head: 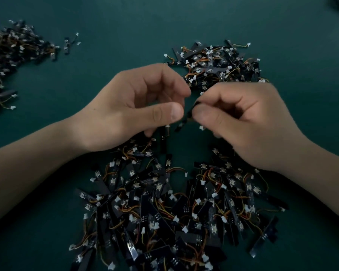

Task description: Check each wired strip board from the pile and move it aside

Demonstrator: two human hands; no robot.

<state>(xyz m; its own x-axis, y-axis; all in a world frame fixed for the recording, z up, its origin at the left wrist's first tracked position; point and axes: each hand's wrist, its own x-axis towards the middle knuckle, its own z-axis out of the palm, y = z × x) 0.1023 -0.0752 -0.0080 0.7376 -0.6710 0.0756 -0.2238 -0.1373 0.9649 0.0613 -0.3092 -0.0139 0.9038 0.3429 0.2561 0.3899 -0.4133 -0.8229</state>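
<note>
We see the right hand (249, 122) pinching one strip board (190, 112) between thumb and forefinger, its other fingers curled in. It is held up above the big pile (164, 212). The left hand (133, 108) is half curled, with thumb and forefinger apart and nothing between them. Its thumb tip is just beside the board, and we cannot tell if they touch. More boards lie behind (219, 63) and far left (8, 55).

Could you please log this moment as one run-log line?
right hand pinches strip board | left hand curled beside it, hold unclear | near pile beneath hands
</note>
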